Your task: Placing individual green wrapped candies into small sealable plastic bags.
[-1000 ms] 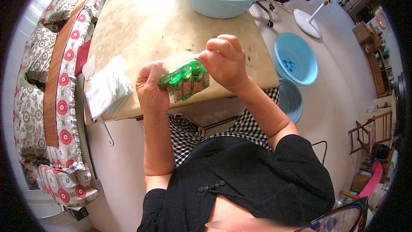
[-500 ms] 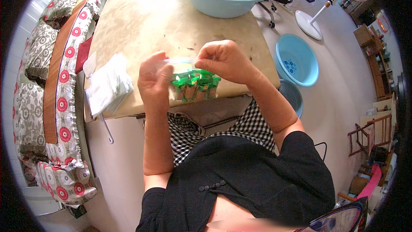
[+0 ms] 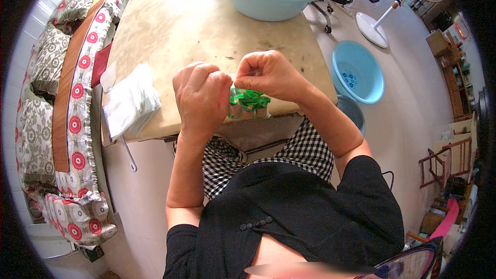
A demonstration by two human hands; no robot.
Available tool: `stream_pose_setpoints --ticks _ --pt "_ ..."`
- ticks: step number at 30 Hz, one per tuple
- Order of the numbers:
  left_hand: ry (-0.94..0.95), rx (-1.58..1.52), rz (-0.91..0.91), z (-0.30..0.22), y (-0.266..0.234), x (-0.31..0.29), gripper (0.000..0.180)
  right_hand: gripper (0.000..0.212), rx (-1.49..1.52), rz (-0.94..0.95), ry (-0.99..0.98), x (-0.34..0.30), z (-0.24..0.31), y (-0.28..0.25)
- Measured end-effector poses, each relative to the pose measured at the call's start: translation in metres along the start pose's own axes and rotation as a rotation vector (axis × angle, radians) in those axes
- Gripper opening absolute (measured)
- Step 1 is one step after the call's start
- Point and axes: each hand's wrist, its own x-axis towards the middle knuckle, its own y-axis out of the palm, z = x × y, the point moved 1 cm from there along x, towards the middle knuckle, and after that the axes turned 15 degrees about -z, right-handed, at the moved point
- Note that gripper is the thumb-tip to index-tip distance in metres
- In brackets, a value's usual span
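Note:
A clear plastic bag [image 3: 249,104] holding several small green-and-brown wrapped packets hangs at the near edge of the table. My left hand [image 3: 202,92] is closed at the bag's top, its back turned up and covering part of the bag. Close beside it, my right hand [image 3: 268,76] pinches the bag's top edge between thumb and forefinger. The two hands nearly meet at the bag's mouth. How far the mouth is pressed together is hidden by the fingers.
A light-blue basin [image 3: 271,10] full of similar wrapped packets stands at the table's far end. A stack of clear bags [image 3: 132,98] lies on the left of the tan tabletop [image 3: 170,31]. Another blue basin [image 3: 358,72] is on the floor at right, near a white fan stand [image 3: 372,30].
My left hand has moved right along the bag's top toward my right hand and turned knuckles-up. The bag has shifted a little right. My right hand keeps its pinch.

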Motion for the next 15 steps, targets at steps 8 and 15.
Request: stream_pose_setpoints --ticks 8,15 --pt "-0.099 -0.078 0.059 0.003 -0.001 -0.004 0.013 0.005 -0.141 -0.052 -0.168 -0.007 0.001 0.004" --pt "0.128 0.123 -0.100 -0.002 0.002 -0.013 0.013 0.012 -0.008 -0.078 -0.136 0.000 -0.006 0.001"
